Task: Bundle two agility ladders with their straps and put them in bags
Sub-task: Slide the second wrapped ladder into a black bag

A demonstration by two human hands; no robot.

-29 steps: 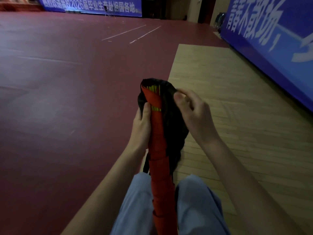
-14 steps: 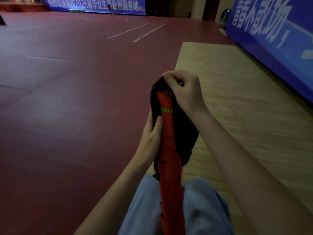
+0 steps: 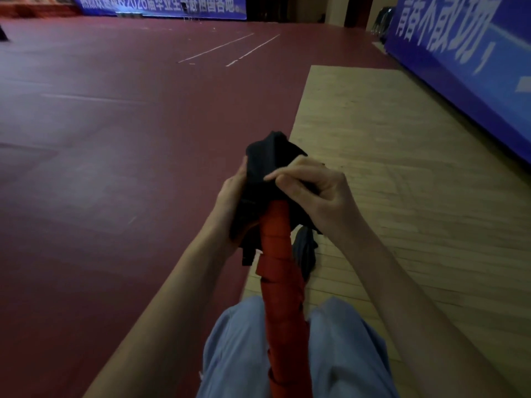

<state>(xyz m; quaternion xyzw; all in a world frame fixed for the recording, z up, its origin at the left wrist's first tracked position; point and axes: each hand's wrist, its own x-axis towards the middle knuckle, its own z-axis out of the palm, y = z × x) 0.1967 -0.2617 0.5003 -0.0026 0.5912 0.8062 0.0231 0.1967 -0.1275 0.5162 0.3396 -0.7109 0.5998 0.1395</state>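
- Sports hall, seated: I hold the ladder [image 3: 283,326] on end between my knees [image 3: 238,340]. Its long axis runs from 6 o'clock up to 12, and a red strap [image 3: 267,267] is wound round it.
- The black bag [image 3: 265,170] caps the ladder's top end. Below the bag's mouth the bundle is bare down to my lap.
- My left hand [image 3: 231,196], at 9 o'clock of the bag, is cupped round the cloth and the bundle inside. Its fingers pass behind the bag, so I cannot see their tips.
- My right hand [image 3: 319,193], at 3 o'clock, is curled, with thumb and forefinger pinching a fold of the bag near the mouth.
- As I judge it, the next pull turns on this: the mouth faces 6 o'clock, in line with the ladder, and both hands sit level with its top. The cloth should come straight toward me, since a sideways tug may snag on the strap's loops.
- Only one ladder is in view, so the job looks partway done.
- Dark red floor [image 3: 115,168] lies from 9 to 12 o'clock, and a blue banner [image 3: 459,67] stands at 2.
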